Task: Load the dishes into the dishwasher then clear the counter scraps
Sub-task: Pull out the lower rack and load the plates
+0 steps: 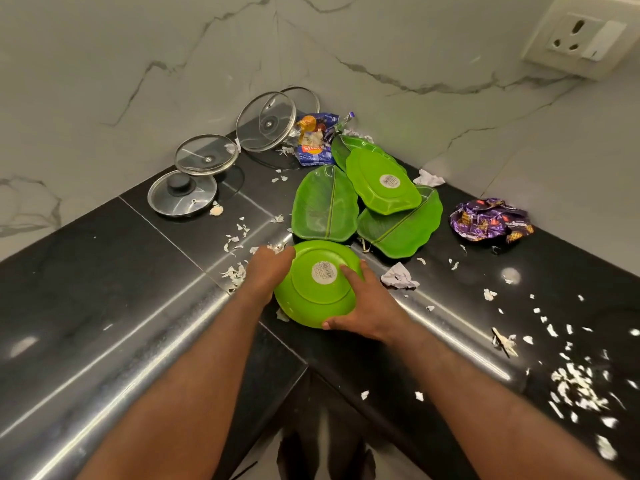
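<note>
I had both hands on the plate, turned base up over the counter's inner corner. My left hand curled over its left rim, fingertips hidden beneath. My right hand clamped the right rim, thumb on the near edge, forefinger stretched across the base beside the label. Just beyond my fingers sat a pile of green plates; farther off to their left, glass lids. White scraps lay beside my left knuckles.
</note>
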